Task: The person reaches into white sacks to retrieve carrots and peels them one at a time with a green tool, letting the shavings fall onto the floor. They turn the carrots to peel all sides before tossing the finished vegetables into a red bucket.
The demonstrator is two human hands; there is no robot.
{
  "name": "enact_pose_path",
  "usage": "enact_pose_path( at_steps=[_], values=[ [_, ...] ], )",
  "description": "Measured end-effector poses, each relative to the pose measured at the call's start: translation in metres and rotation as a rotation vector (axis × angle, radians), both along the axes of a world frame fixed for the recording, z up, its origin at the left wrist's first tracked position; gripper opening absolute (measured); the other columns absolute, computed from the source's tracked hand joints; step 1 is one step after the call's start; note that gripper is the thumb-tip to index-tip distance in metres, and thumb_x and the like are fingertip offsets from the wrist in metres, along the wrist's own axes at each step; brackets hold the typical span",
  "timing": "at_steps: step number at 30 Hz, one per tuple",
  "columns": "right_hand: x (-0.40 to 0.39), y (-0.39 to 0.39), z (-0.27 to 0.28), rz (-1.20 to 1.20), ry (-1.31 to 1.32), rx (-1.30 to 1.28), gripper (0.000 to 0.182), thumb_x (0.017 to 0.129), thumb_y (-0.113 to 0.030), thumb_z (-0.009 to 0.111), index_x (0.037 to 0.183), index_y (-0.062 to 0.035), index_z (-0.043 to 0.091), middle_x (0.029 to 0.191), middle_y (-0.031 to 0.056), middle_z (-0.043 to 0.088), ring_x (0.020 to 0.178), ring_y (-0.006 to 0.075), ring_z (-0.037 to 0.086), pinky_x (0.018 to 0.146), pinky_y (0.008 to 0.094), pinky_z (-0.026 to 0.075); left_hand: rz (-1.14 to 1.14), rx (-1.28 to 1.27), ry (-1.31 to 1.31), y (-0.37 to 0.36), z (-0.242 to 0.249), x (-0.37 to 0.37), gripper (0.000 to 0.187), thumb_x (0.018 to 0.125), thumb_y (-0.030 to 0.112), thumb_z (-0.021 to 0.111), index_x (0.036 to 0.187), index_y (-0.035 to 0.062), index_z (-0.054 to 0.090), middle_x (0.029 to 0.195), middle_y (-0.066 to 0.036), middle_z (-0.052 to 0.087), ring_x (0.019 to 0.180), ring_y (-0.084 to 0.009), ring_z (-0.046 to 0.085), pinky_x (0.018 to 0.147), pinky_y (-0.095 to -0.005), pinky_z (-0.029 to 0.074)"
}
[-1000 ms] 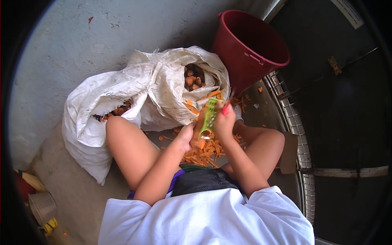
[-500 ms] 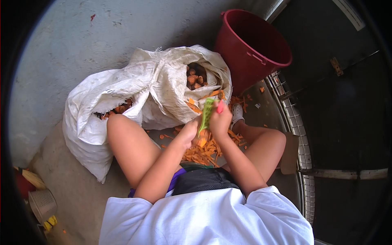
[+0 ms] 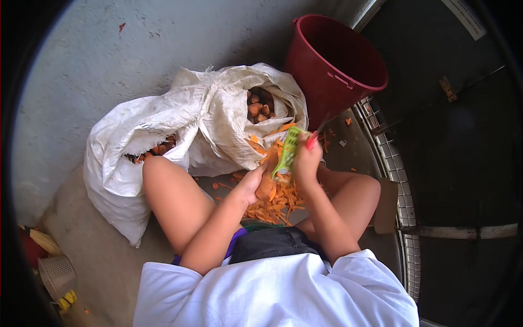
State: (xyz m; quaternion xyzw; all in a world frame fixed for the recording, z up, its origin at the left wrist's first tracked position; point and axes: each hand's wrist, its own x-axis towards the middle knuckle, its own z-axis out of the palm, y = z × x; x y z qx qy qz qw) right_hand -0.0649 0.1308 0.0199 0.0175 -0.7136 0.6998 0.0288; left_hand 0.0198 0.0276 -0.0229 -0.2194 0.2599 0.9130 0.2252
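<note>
My left hand (image 3: pixel 250 185) is closed around a thick orange root, apparently a carrot (image 3: pixel 266 189), which points away from me between my knees. My right hand (image 3: pixel 308 162) grips a light green slotted peeler (image 3: pixel 287 151), its lower end beside the carrot. A red handle (image 3: pixel 311 140) also sticks out of the right fist, with a thin, blurred blade-like part beyond it. Under my hands lies a heap of orange peelings (image 3: pixel 275 208). My fingers hide part of both the carrot and the peeler.
Two white woven sacks (image 3: pixel 215 117) holding brownish-orange roots (image 3: pixel 259 110) stand ahead, against a grey wall. Behind them at right is a dark red bucket (image 3: pixel 348 65). A dark door panel (image 3: pixel 457 163) borders the right side. At lower left lies a perforated beige container (image 3: pixel 56 275).
My right hand has moved slightly right with the green peeler, which now tilts more away from the carrot. More of the carrot's length shows in my left hand.
</note>
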Motion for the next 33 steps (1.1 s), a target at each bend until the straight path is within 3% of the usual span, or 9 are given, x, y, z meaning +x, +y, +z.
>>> enact_pose_path(
  at_steps=[1,9,12,18,21,25,26,30,33],
  values=[
    [0.012,-0.009,0.0,0.016,-0.018,-0.05,0.019,0.085,-0.016,0.047,0.072,-0.0022,0.046,0.061,0.0002,0.047,0.056,0.0075,0.041,0.051,0.0247,0.037,0.02,0.03,0.007,0.0,0.0,-0.001,0.036,0.088,0.037,0.033,0.098,0.006,0.049,0.081,-0.008,0.056,0.063,-0.0203,0.057,0.052,-0.0352,0.049],
    [0.04,-0.011,0.0,-0.008,0.103,0.397,0.022,0.086,-0.018,0.046,0.076,0.0008,0.05,0.058,0.0049,0.048,0.054,0.0091,0.04,0.052,0.0262,0.038,0.074,0.003,0.037,0.003,0.005,0.0,0.034,0.091,0.03,0.03,0.104,0.004,0.048,0.089,-0.007,0.057,0.076,-0.0159,0.057,0.065,-0.029,0.049],
    [0.036,-0.013,-0.002,-0.066,0.122,0.395,0.021,0.082,-0.015,0.05,0.069,0.0005,0.046,0.055,0.0174,0.047,0.048,0.0261,0.043,0.049,0.0334,0.036,0.011,-0.067,0.107,0.001,0.001,-0.002,0.035,0.091,0.03,0.029,0.105,0.0034,0.047,0.09,-0.008,0.056,0.076,-0.0154,0.057,0.065,-0.0288,0.049],
    [0.031,-0.016,-0.002,-0.052,0.156,0.441,0.02,0.082,-0.016,0.049,0.071,0.0005,0.048,0.06,0.018,0.051,0.053,0.0295,0.049,0.051,0.0355,0.038,-0.061,-0.216,0.16,-0.008,0.012,-0.002,0.037,0.091,0.032,0.027,0.104,0.0027,0.046,0.082,-0.01,0.057,0.067,-0.016,0.057,0.057,-0.0299,0.05],
    [-0.024,0.007,-0.034,-0.269,0.256,0.456,0.021,0.084,-0.017,0.046,0.073,0.0007,0.051,0.055,0.0098,0.045,0.052,0.0148,0.042,0.052,0.0309,0.037,-0.23,-0.272,0.132,-0.005,0.02,0.014,0.039,0.091,0.034,0.025,0.102,0.0031,0.046,0.076,-0.01,0.056,0.06,-0.0186,0.056,0.05,-0.0317,0.049],
    [-0.08,0.047,-0.038,-0.534,0.152,0.621,0.025,0.082,-0.022,0.048,0.072,0.0008,0.051,0.057,0.0102,0.049,0.051,0.0182,0.046,0.051,0.0318,0.037,-0.322,-0.153,0.228,0.004,0.034,0.023,0.037,0.09,0.036,0.03,0.103,0.0052,0.044,0.079,-0.01,0.054,0.063,-0.0193,0.056,0.05,-0.0325,0.049],
    [-0.088,0.055,-0.039,-0.486,0.067,0.528,0.023,0.083,-0.02,0.047,0.074,0.0008,0.052,0.061,0.0148,0.054,0.055,0.0265,0.052,0.054,0.0359,0.039,-0.284,-0.138,0.205,0.003,0.032,0.02,0.037,0.089,0.037,0.031,0.103,0.0052,0.044,0.079,-0.01,0.054,0.063,-0.0192,0.056,0.05,-0.0326,0.049],
    [-0.06,0.037,-0.015,-0.264,0.149,0.176,0.021,0.084,-0.017,0.047,0.072,0.0001,0.048,0.057,0.0005,0.044,0.054,0.0066,0.037,0.049,0.0252,0.034,-0.144,0.004,0.08,0.002,0.004,0.008,0.039,0.088,0.039,0.035,0.103,0.0051,0.045,0.081,-0.01,0.054,0.066,-0.019,0.056,0.052,-0.0338,0.049],
    [-0.018,0.006,0.002,-0.055,0.08,0.022,0.019,0.085,-0.016,0.046,0.072,-0.0016,0.047,0.06,-0.0005,0.045,0.057,0.0067,0.038,0.053,0.0242,0.035,-0.061,0.081,0.069,-0.002,0.002,0.003,0.038,0.088,0.038,0.034,0.103,0.0051,0.046,0.082,-0.009,0.055,0.069,-0.0191,0.056,0.054,-0.0337,0.049]
  ],
)
